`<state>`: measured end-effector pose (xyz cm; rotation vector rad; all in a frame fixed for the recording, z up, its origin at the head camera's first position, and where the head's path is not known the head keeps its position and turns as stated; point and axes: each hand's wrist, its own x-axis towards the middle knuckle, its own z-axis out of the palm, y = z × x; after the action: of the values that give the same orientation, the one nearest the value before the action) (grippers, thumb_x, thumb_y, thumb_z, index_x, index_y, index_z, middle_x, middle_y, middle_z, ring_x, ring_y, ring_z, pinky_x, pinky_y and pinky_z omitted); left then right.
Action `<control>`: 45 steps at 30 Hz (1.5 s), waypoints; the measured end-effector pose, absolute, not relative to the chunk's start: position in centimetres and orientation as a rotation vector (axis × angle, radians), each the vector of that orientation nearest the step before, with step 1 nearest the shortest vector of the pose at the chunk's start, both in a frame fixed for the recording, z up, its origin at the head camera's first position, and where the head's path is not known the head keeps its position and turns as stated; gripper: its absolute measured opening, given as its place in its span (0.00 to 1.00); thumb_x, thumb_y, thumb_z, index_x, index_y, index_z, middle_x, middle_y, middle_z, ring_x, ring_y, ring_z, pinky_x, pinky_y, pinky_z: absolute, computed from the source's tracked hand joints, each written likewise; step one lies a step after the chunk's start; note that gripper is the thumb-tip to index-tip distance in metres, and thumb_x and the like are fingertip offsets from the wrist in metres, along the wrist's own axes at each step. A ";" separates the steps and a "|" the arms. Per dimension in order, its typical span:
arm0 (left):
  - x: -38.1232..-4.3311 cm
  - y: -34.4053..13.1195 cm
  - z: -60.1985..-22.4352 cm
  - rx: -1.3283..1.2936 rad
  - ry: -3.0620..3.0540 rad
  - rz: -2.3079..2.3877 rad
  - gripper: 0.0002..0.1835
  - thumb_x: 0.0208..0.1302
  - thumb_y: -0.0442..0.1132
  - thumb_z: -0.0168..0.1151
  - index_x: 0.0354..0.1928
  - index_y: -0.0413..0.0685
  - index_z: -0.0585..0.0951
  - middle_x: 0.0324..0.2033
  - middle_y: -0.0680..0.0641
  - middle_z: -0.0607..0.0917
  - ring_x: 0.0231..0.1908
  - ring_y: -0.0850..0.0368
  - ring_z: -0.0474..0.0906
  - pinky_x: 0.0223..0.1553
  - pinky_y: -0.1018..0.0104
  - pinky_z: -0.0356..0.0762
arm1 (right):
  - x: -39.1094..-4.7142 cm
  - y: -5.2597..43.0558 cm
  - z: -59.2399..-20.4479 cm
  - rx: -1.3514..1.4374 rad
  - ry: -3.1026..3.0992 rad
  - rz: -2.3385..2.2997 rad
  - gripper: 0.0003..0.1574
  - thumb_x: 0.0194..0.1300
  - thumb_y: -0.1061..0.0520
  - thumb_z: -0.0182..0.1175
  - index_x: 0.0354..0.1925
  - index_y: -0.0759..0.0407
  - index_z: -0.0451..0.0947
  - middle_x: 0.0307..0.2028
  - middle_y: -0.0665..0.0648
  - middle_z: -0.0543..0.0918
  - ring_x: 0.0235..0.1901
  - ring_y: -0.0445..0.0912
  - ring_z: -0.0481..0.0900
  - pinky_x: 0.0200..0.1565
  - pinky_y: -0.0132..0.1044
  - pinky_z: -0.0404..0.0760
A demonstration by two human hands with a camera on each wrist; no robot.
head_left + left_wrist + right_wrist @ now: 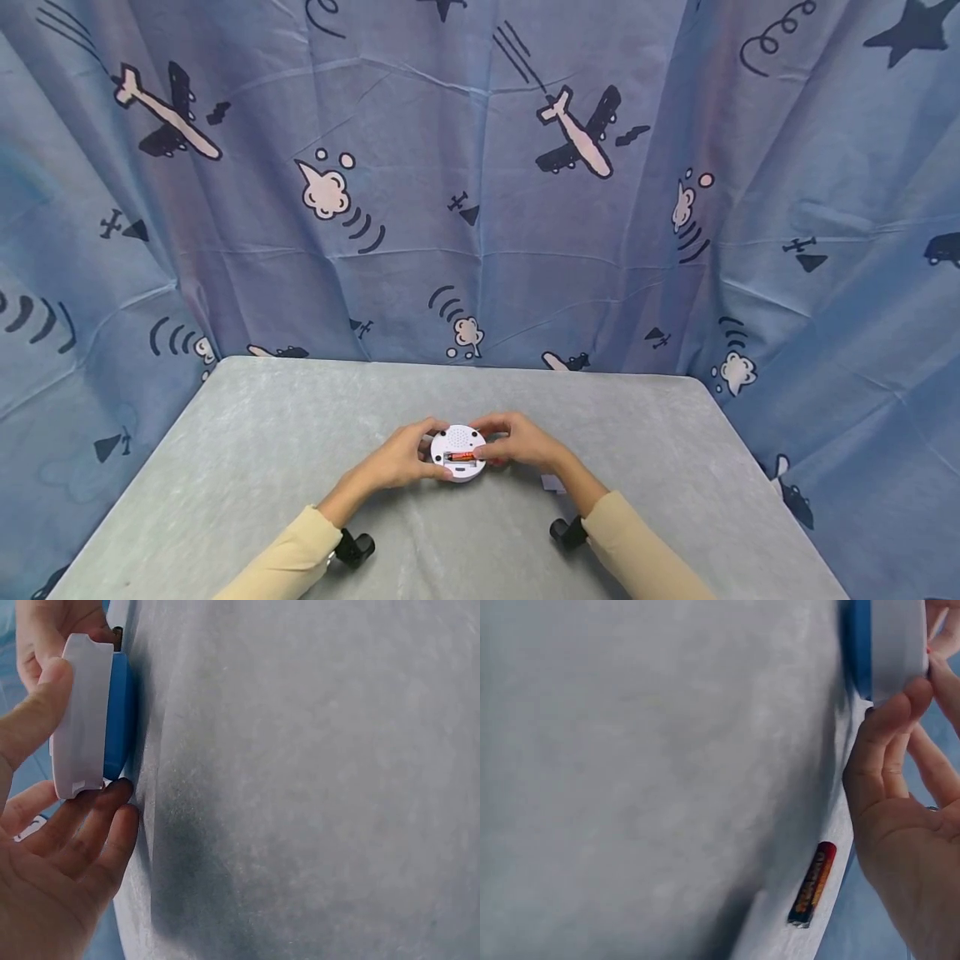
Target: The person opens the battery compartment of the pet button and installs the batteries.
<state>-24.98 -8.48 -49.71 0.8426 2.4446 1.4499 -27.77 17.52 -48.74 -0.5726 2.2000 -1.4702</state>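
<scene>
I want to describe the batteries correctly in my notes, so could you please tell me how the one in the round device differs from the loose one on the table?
The inner battery sits in the round device, whereas the loose battery lies on the table. The right hand has its thumb at the inner battery's end; the loose battery lies apart from it. Both show orange colouring.

Battery in device; second battery right, on table; curtain behind.
</scene>
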 end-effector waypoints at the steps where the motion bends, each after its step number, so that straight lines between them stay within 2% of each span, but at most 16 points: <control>1: -25.0 -8.4 -49.7 0.846 2.447 1.446 0.36 0.55 0.36 0.80 0.63 0.32 0.73 0.51 0.39 0.83 0.45 0.51 0.84 0.43 0.64 0.82 | -27.9 17.5 -48.6 -0.553 2.191 -1.469 0.29 0.61 0.61 0.73 0.60 0.64 0.80 0.48 0.60 0.83 0.36 0.48 0.81 0.34 0.40 0.84; 8: -25.1 -8.3 -49.6 0.910 2.424 1.462 0.36 0.54 0.35 0.80 0.62 0.29 0.73 0.50 0.37 0.83 0.44 0.50 0.84 0.43 0.61 0.83 | -28.4 17.1 -48.3 -0.429 2.160 -1.474 0.27 0.55 0.64 0.76 0.53 0.62 0.82 0.42 0.61 0.83 0.29 0.48 0.79 0.31 0.39 0.81; 12: -25.1 -8.3 -49.4 0.917 2.446 1.440 0.37 0.54 0.35 0.80 0.62 0.28 0.73 0.50 0.37 0.82 0.43 0.50 0.84 0.42 0.59 0.83 | -28.5 16.7 -48.7 -0.399 2.163 -1.492 0.27 0.53 0.64 0.77 0.52 0.62 0.81 0.41 0.61 0.82 0.27 0.47 0.77 0.28 0.37 0.78; 15: -25.2 -8.3 -49.3 0.906 2.470 1.412 0.37 0.53 0.36 0.81 0.61 0.28 0.73 0.49 0.37 0.83 0.42 0.51 0.84 0.41 0.60 0.83 | -28.5 16.6 -48.9 -0.388 2.173 -1.504 0.27 0.53 0.64 0.77 0.52 0.62 0.80 0.41 0.61 0.81 0.26 0.46 0.75 0.27 0.37 0.76; 20: -25.4 -8.2 -49.3 0.863 2.479 1.382 0.38 0.52 0.38 0.82 0.62 0.30 0.74 0.49 0.39 0.83 0.41 0.54 0.84 0.40 0.65 0.82 | -28.2 16.5 -49.0 -0.414 2.190 -1.505 0.27 0.55 0.63 0.76 0.53 0.62 0.79 0.42 0.61 0.81 0.27 0.47 0.75 0.27 0.37 0.75; 27: -25.5 -8.3 -49.1 0.829 2.462 1.373 0.39 0.51 0.38 0.82 0.63 0.33 0.73 0.50 0.40 0.83 0.42 0.53 0.84 0.43 0.59 0.83 | -27.9 17.2 -49.1 -0.536 2.219 -1.482 0.27 0.59 0.62 0.75 0.56 0.63 0.79 0.44 0.62 0.82 0.30 0.48 0.79 0.30 0.41 0.81; 33: -25.4 -8.1 -49.2 0.835 2.454 1.378 0.39 0.51 0.37 0.82 0.63 0.32 0.73 0.52 0.39 0.81 0.44 0.52 0.84 0.44 0.60 0.83 | -28.0 19.3 -49.0 -0.578 2.215 -1.512 0.28 0.62 0.63 0.72 0.59 0.67 0.77 0.46 0.64 0.82 0.30 0.49 0.80 0.31 0.46 0.83; 39: -25.3 -8.2 -49.2 0.828 2.454 1.404 0.39 0.51 0.36 0.82 0.63 0.31 0.73 0.52 0.38 0.81 0.43 0.51 0.84 0.43 0.58 0.83 | -28.5 21.4 -48.9 -0.581 2.214 -1.541 0.31 0.63 0.62 0.72 0.60 0.71 0.74 0.48 0.69 0.82 0.28 0.50 0.79 0.31 0.43 0.82; 45: -25.3 -8.2 -49.2 0.840 2.456 1.387 0.39 0.51 0.36 0.82 0.63 0.31 0.73 0.51 0.38 0.81 0.43 0.52 0.84 0.44 0.59 0.83 | -28.6 23.3 -48.9 -0.598 2.231 -1.543 0.32 0.64 0.61 0.72 0.62 0.72 0.73 0.50 0.71 0.80 0.31 0.51 0.81 0.34 0.41 0.83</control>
<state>-25.33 -8.23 -49.25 0.8398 2.4559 1.3872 -28.61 23.25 -48.87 -0.5981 2.2306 -1.5427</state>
